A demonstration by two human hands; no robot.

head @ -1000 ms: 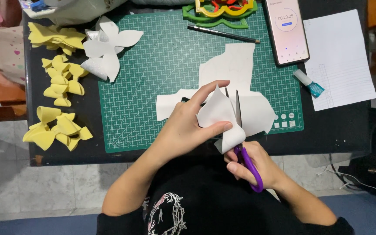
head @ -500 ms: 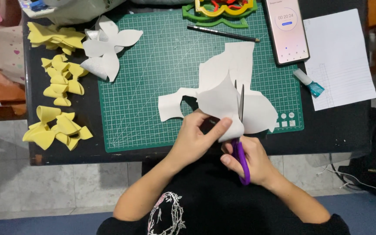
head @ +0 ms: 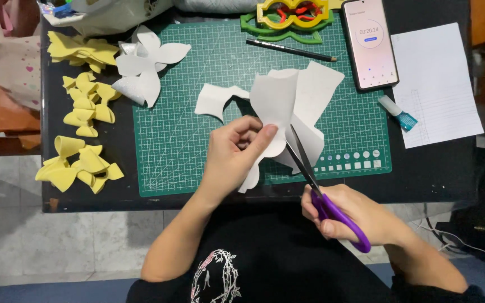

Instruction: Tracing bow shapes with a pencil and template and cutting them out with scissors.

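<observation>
While the left hand (head: 234, 154) pinches a white cut-out sheet (head: 279, 104) between thumb and curled fingers, the piece is held raised just above the green cutting mat (head: 197, 101), near the front edge of the dark bench (head: 439, 168).

Item, held: white sheet, thin, already trimmed into lobed petal shapes. Judged light, limp and easily creased or torn; best gripped close to the cut line, on the broad middle, rather than at a floppy tip.

Item, tool: purple-handled scissors (head: 324, 193), in the right hand (head: 355, 216), which is closed through the loops. Blades slightly parted, with their tips at the lower right edge of the sheet.

Item, offcut: white scrap (head: 214, 100) lying flat on the mat, just left of the held sheet.

Item, finished pieces: white folded flower shape (head: 144, 64) at the mat's upper left corner; three clusters of yellow folded shapes (head: 88, 104) along the left side of the bench.

Item, sundry: black pencil (head: 290, 49) at the top of the mat; green and yellow scissors (head: 290, 17) beyond it; smartphone (head: 369, 42) with lit screen; small glue tube (head: 398, 113); lined paper sheet (head: 436, 81) at far right.
</observation>
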